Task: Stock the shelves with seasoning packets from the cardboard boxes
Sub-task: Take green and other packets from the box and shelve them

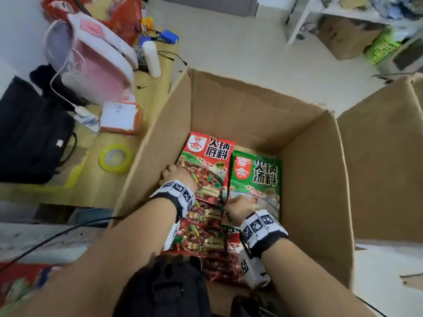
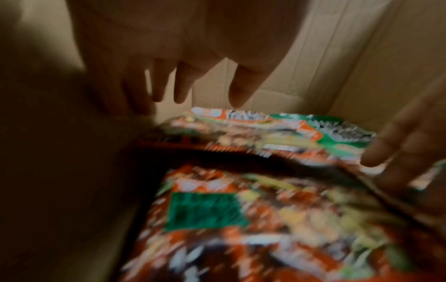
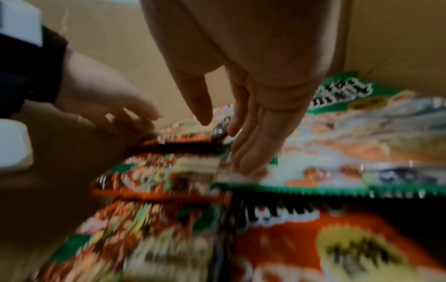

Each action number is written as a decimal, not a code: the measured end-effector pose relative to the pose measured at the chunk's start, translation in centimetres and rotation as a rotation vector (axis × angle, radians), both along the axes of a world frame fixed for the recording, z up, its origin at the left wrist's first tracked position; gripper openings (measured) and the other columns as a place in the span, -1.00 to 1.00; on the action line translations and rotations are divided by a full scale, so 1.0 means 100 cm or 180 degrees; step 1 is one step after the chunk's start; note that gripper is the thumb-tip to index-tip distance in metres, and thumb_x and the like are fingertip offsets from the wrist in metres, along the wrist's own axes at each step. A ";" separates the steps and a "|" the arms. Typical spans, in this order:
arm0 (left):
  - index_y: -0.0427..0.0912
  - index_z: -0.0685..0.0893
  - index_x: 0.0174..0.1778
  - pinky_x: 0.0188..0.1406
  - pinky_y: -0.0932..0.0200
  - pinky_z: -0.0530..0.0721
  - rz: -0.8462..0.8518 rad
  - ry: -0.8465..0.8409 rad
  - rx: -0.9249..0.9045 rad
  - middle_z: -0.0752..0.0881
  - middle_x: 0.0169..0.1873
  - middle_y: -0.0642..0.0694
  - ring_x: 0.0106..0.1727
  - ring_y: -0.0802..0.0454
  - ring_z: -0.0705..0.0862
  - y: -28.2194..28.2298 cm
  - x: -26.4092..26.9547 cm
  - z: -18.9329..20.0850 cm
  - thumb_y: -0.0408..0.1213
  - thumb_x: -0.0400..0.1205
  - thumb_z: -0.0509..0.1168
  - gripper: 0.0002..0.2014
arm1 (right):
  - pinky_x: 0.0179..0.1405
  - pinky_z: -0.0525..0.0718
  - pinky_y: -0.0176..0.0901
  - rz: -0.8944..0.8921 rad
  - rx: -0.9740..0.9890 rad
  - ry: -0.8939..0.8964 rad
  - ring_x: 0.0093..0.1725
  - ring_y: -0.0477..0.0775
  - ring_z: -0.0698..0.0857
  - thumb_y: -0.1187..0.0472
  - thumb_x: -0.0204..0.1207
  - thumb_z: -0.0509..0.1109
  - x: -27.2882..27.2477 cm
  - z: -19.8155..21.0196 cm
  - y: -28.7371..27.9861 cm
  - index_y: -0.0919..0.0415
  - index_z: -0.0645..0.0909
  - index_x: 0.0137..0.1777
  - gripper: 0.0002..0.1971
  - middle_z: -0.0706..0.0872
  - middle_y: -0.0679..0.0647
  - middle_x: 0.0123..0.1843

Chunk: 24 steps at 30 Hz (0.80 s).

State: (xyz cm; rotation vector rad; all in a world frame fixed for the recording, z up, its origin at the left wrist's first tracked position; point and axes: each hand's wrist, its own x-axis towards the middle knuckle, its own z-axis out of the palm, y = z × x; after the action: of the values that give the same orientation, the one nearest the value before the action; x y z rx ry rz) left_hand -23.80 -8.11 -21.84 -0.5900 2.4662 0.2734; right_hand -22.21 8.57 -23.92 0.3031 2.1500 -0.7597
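An open cardboard box (image 1: 229, 106) holds several seasoning packets. On top lie a red packet (image 1: 206, 156) and, to its right, a green packet (image 1: 256, 175); more red packets (image 1: 206, 229) lie nearer me. My left hand (image 1: 174, 175) reaches down at the red packet's left edge, beside the box wall. In the left wrist view its fingers (image 2: 183, 85) hang straight above the packets (image 2: 241, 133) and hold nothing. My right hand (image 1: 238, 208) is at the seam between the two top packets. Its straight fingers (image 3: 248, 148) touch the green packet's (image 3: 350, 143) near left corner.
A second cardboard box (image 1: 384, 156) stands close on the right. The wooden table (image 1: 96, 179) on the left carries a yellow tape roll (image 1: 115, 159), a black bag (image 1: 32, 133) and a pink item (image 1: 98, 69). White shelving (image 1: 343, 12) and a green basket (image 1: 382, 49) stand behind.
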 end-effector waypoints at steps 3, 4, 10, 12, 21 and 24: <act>-0.35 0.31 0.45 0.30 0.00 0.46 -0.0038 -0.0053 -0.0064 0.47 0.35 -0.29 0.36 -0.19 0.47 -0.009 -0.002 -0.022 -0.01 0.69 0.08 -0.46 | -0.19 0.64 -0.16 0.0426 0.0355 0.0062 -0.04 0.17 0.72 0.08 0.53 0.32 0.010 -0.023 -0.008 0.29 0.68 0.01 -0.73 0.74 0.21 -0.04; -0.36 0.33 0.43 0.27 -0.02 0.49 0.0001 -0.0085 -0.0073 0.49 0.34 -0.30 0.34 -0.20 0.50 -0.009 -0.004 -0.024 0.03 0.68 0.08 -0.44 | -0.13 0.67 -0.14 0.0511 0.0427 0.0128 -0.01 0.18 0.73 -0.01 0.51 0.35 0.011 -0.028 -0.010 0.26 0.68 0.08 -0.66 0.76 0.19 0.01; -0.39 0.61 0.18 0.06 -0.02 0.60 0.0348 -0.0114 0.0402 0.67 0.18 -0.32 0.18 -0.25 0.64 -0.014 -0.027 -0.020 -0.01 0.72 0.02 -0.51 | -0.07 0.66 -0.11 0.0177 0.0392 0.0190 0.04 0.18 0.72 -0.10 0.43 0.43 0.012 -0.045 -0.012 0.26 0.56 0.21 -0.51 0.74 0.18 0.08; -0.35 0.56 0.29 0.15 0.00 0.55 0.0447 0.0169 0.0746 0.62 0.26 -0.33 0.26 -0.25 0.60 -0.012 -0.033 -0.003 -0.16 0.71 0.10 -0.63 | -0.03 0.70 -0.05 0.0042 0.0254 0.0103 0.01 0.22 0.73 0.02 0.45 0.40 0.009 -0.045 -0.010 0.27 0.55 0.23 -0.56 0.74 0.19 0.04; -0.14 0.32 -0.10 -0.25 0.01 0.46 -0.0538 0.1485 0.0241 0.62 -0.14 -0.24 -0.17 -0.24 0.57 -0.028 -0.034 0.094 -0.15 0.70 0.06 -0.85 | 0.07 0.55 -0.11 0.0554 0.0377 0.0933 0.22 0.22 0.64 0.08 0.54 0.31 -0.004 -0.046 -0.065 0.22 0.56 0.25 -0.66 0.66 0.22 0.24; -0.16 0.31 -0.10 -0.25 -0.02 0.48 -0.0545 0.1464 0.0329 0.66 -0.07 -0.31 -0.08 -0.33 0.63 -0.029 -0.025 0.088 -0.17 0.71 0.05 -0.85 | 0.47 0.35 0.15 0.0395 0.0968 0.0852 0.46 0.19 0.40 0.11 0.55 0.30 -0.004 -0.052 -0.049 0.19 0.36 0.49 -0.49 0.43 0.16 0.46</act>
State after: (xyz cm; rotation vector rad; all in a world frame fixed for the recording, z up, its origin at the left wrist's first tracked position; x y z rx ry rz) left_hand -26.27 -11.05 -13.05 -0.2903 2.8988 0.5117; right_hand -22.57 3.66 -29.13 0.2316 2.5158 -0.4189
